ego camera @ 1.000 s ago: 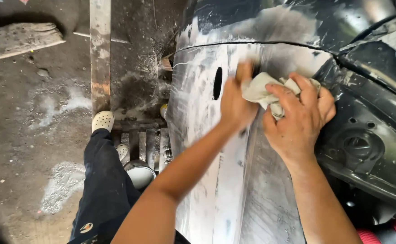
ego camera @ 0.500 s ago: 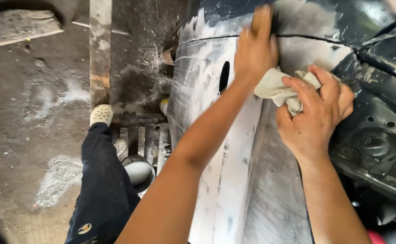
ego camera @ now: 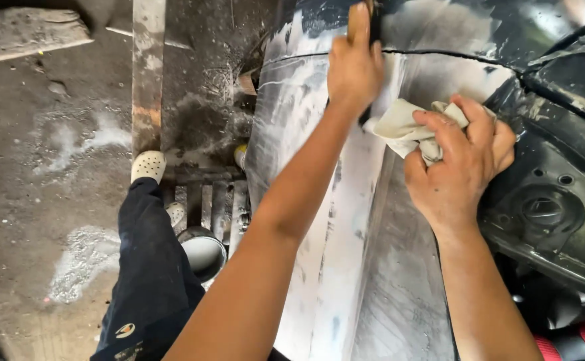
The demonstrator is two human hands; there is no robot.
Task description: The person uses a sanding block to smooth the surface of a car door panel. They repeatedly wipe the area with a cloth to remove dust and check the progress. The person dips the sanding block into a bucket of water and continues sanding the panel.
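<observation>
Left hand (ego camera: 354, 67) is pressed flat on the sanded, whitish car body panel (ego camera: 319, 254), fingers together and stretched toward its upper edge; a dark thin piece shows under the palm edge, but we cannot tell what it is or whether the hand grips it. Right hand (ego camera: 456, 167) is curled closed around a crumpled pale cloth (ego camera: 399, 127), which sits bunched on the panel just beside the left hand. We note black bodywork (ego camera: 559, 194) to the right of the cloth. Below left, our dark trouser leg (ego camera: 149, 281) and pale perforated clog (ego camera: 148, 164) stand on the dusty concrete floor (ego camera: 38, 200), a round tin (ego camera: 202, 254) beside the leg.
</observation>
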